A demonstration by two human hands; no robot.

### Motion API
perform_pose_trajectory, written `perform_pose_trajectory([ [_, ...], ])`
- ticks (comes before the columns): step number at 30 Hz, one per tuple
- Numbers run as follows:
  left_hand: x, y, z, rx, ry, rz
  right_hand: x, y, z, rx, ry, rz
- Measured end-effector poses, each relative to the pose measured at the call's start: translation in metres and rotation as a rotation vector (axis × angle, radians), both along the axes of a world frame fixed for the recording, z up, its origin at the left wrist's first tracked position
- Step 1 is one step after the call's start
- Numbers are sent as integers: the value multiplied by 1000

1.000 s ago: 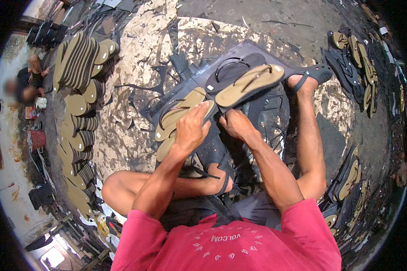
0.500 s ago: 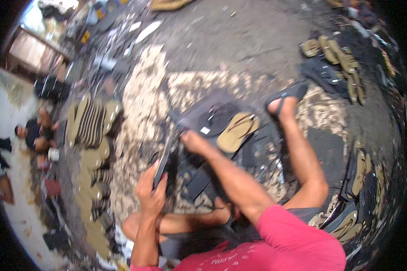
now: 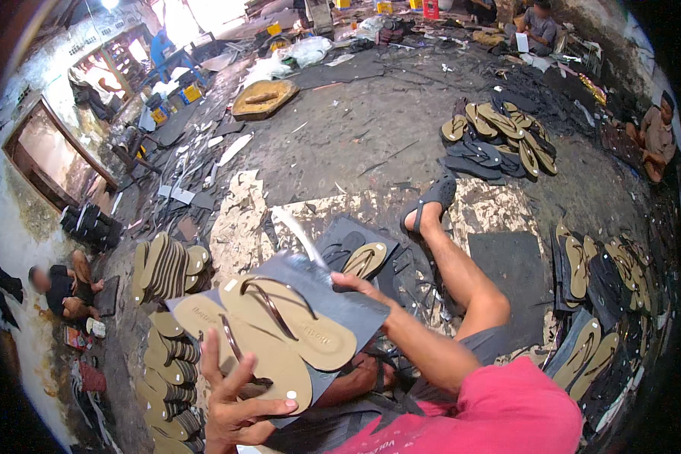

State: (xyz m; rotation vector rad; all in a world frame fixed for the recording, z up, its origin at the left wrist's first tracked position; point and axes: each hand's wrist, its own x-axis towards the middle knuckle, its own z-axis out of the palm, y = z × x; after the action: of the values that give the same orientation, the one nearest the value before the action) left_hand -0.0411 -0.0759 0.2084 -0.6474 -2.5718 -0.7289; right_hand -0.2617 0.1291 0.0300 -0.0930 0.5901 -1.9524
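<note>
Your left hand [image 3: 238, 412] fingers clamp the near edge of the tan sandal pair on its dark sheet [image 3: 280, 333]; your right hand [image 3: 348, 281] fingers pinch the far edge. The pair has left the floor [image 3: 340, 151] pile and now hangs raised toward you. One sandal [image 3: 365, 259] remains below.

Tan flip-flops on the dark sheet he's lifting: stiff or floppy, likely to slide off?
Probably light: the left hand and right hand hold the dark sheet by its edges. The tan flip-flops lie flat, so fairly stiff. Tilted sheet: they may slide.
</note>
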Motion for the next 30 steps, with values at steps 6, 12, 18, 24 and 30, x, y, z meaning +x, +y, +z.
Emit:
perform_pose_trajectory([
  [6, 1, -3, -47, 1750, -126, -115, 4, 52, 30, 157, 447, -214],
  [12, 2, 30, -127, 1394, -193, 656, 36, 55, 52, 516, 1423, -238],
  [18, 0, 42, -135, 1380, -210, 674, 38, 58, 63, 663, 1147, -163],
  [24, 11, 48, -155, 1707, -362, 679, 5, 62, 57, 585, 889, -276],
  [30, 11, 25, -170, 1905, -235, 760, 86, 77, 26, 803, 1374, -327],
])
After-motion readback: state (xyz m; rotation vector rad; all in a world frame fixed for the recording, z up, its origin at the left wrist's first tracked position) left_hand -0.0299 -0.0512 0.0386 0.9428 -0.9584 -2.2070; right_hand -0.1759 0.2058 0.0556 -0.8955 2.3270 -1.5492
